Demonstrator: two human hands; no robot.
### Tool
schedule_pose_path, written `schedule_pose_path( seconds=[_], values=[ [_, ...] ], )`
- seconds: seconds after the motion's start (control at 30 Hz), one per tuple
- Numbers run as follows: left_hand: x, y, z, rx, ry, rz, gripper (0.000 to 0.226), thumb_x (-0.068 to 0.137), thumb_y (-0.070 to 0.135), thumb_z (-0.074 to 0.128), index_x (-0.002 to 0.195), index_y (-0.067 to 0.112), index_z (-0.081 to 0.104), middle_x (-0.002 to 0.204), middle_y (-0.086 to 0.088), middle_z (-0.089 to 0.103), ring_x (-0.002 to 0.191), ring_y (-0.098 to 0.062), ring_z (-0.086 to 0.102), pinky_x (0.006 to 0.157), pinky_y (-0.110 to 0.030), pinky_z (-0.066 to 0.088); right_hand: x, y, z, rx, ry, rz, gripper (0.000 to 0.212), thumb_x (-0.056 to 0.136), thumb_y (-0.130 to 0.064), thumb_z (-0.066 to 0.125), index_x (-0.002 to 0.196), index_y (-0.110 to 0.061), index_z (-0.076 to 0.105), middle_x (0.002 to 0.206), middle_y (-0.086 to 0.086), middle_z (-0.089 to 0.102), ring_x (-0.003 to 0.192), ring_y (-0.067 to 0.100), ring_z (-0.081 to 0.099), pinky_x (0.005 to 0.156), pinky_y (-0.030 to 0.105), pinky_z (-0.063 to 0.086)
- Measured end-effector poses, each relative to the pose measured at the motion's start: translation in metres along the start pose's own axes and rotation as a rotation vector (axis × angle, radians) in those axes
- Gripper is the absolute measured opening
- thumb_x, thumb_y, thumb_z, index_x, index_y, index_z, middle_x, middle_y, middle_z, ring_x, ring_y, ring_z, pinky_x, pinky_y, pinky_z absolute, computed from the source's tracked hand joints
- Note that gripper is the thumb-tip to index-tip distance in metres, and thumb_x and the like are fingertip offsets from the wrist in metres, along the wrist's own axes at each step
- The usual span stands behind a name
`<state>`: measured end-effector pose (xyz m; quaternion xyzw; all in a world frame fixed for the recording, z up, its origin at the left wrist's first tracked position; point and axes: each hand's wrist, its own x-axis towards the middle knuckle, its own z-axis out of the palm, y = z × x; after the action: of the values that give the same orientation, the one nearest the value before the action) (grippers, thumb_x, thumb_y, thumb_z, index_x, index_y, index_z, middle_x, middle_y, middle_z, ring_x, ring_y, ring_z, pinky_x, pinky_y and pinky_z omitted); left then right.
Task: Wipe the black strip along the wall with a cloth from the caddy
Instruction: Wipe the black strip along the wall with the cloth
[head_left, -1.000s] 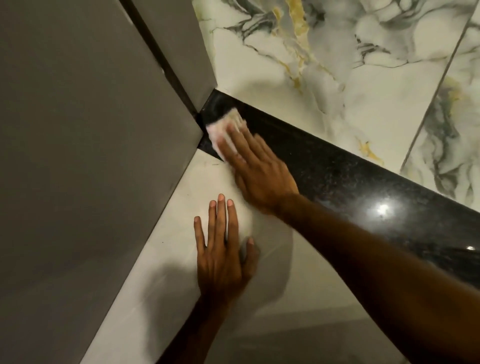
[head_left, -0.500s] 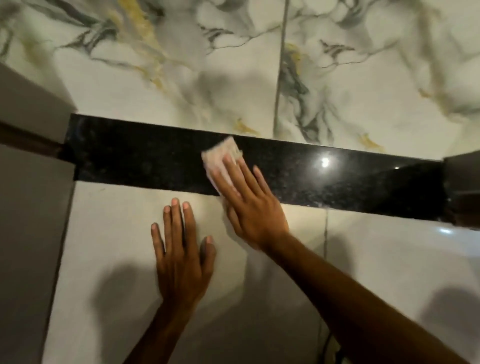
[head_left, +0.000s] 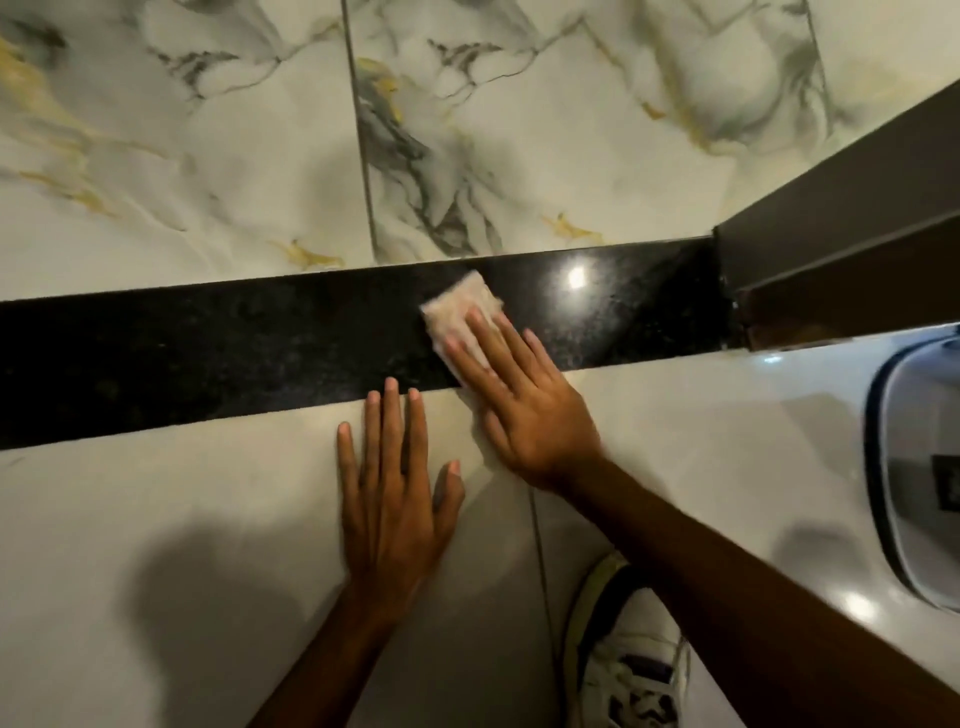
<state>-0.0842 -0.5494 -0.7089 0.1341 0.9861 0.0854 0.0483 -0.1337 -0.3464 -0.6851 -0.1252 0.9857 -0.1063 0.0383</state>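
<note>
A glossy black speckled strip (head_left: 218, 358) runs across the view between the marbled wall above and the pale floor tiles below. My right hand (head_left: 519, 405) presses a small whitish folded cloth (head_left: 460, 306) flat against the strip, right of its middle; the fingers cover the cloth's lower half. My left hand (head_left: 389, 483) lies flat on the floor tile just below the strip, fingers spread, holding nothing. The caddy is not in view.
A dark grey panel (head_left: 841, 223) meets the strip's right end. A white and grey rounded fixture (head_left: 919, 467) sits at the right edge. A white sneaker (head_left: 623, 660) stands on the floor at the bottom, under my right forearm. Marbled wall tiles (head_left: 208, 156) fill the top.
My right hand has slid the cloth rightward along the strip, away from the left corner toward the right panel. My left hand shifted right along the floor with it.
</note>
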Motion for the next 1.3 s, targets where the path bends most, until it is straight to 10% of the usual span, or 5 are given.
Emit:
schedule_pose_path(
  seconds=[0.23, 0.87, 0.97, 1.07, 1.3],
  values=[
    [0.009, 0.016, 0.010, -0.001, -0.034, 0.131, 0.077, 0.109, 0.051, 0.030, 0.174, 0.014, 0.014, 0.184, -0.015, 0.010, 0.171, -0.030, 0.008, 0.139, -0.056, 0.005, 0.007, 0.077, -0.017, -0.008, 0.199, 0.758, 0.066, 0.115, -0.032, 0.027, 0.177, -0.015, 0.011, 0.186, 0.016, 0.007, 0.174, 0.036, 0.008, 0.141, 0.057, 0.022],
    [0.023, 0.034, -0.013, 0.005, -0.194, 0.200, 0.076, 0.108, 0.052, 0.028, 0.173, 0.014, 0.015, 0.182, -0.020, 0.010, 0.170, -0.035, 0.009, 0.138, -0.059, 0.007, 0.006, 0.037, -0.023, 0.227, 0.077, 0.716, 0.075, 0.113, 0.000, 0.043, 0.177, -0.013, 0.006, 0.186, 0.015, -0.004, 0.174, 0.035, -0.003, 0.140, 0.048, 0.029],
    [0.018, 0.043, -0.070, 0.022, -0.276, 0.246, 0.079, 0.108, 0.057, 0.026, 0.172, 0.012, 0.018, 0.181, -0.022, 0.013, 0.168, -0.040, 0.016, 0.136, -0.065, 0.018, -0.041, 0.000, -0.063, 0.406, -0.136, 0.731, 0.091, 0.106, 0.013, 0.044, 0.177, -0.023, -0.002, 0.186, 0.006, -0.017, 0.173, 0.032, -0.010, 0.117, 0.041, 0.058],
    [0.002, 0.056, -0.149, 0.059, -0.268, 0.294, 0.083, 0.107, 0.059, 0.032, 0.173, 0.009, 0.021, 0.180, -0.024, 0.017, 0.167, -0.042, 0.019, 0.135, -0.066, 0.021, -0.081, -0.024, -0.119, 0.642, -0.345, 0.921, 0.082, 0.114, 0.001, 0.045, 0.177, -0.024, 0.000, 0.187, 0.002, -0.011, 0.174, 0.027, -0.007, 0.141, 0.054, 0.021],
    [-0.038, 0.115, -0.401, -0.039, -0.299, 0.387, 0.077, 0.109, 0.054, 0.037, 0.171, 0.009, 0.028, 0.177, -0.024, 0.028, 0.165, -0.040, 0.028, 0.131, -0.066, 0.032, -0.172, -0.102, -0.367, 0.978, 0.000, 1.124, 0.055, 0.122, -0.023, 0.033, 0.176, -0.026, 0.021, 0.184, -0.009, 0.023, 0.168, 0.003, 0.020, 0.140, 0.022, 0.015]
  ],
)
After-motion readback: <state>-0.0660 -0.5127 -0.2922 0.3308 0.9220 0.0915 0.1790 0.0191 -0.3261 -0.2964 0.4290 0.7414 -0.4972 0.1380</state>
